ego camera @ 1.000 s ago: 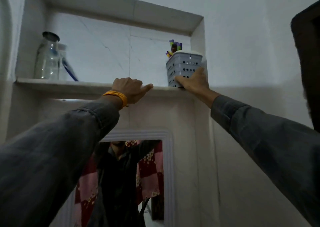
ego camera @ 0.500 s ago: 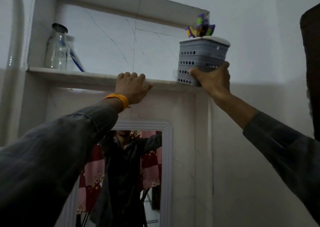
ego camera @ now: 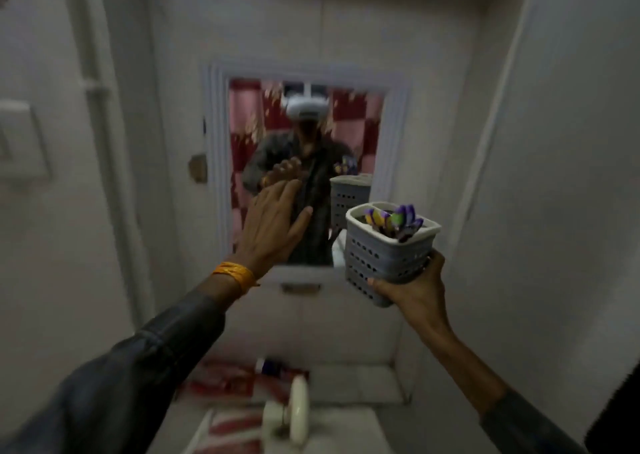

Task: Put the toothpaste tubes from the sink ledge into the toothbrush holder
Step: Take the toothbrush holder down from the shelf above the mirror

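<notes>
We grip the toothbrush holder (ego camera: pixel 388 252) from underneath in our right hand (ego camera: pixel 414 289), upright and mouth up, probably so nothing spills and the top stays free for loading. Bright handles (ego camera: pixel 393 219) already poke out. Our left hand (ego camera: pixel 273 226) hangs open and empty, left of the holder, before the mirror (ego camera: pixel 304 162). Well below the holder, red toothpaste tubes (ego camera: pixel 228 381) lie blurred on the sink ledge (ego camera: pixel 356 384), left of the tap (ego camera: pixel 294 408). Open air lies between; the right wall (ego camera: pixel 554 176) crowds the holder.

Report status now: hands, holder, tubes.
Right hand grips grey toothbrush holder, upright. Left hand open, empty, before mirror. Red toothpaste tubes on ledge, blurred. Nothing in the way.
</notes>
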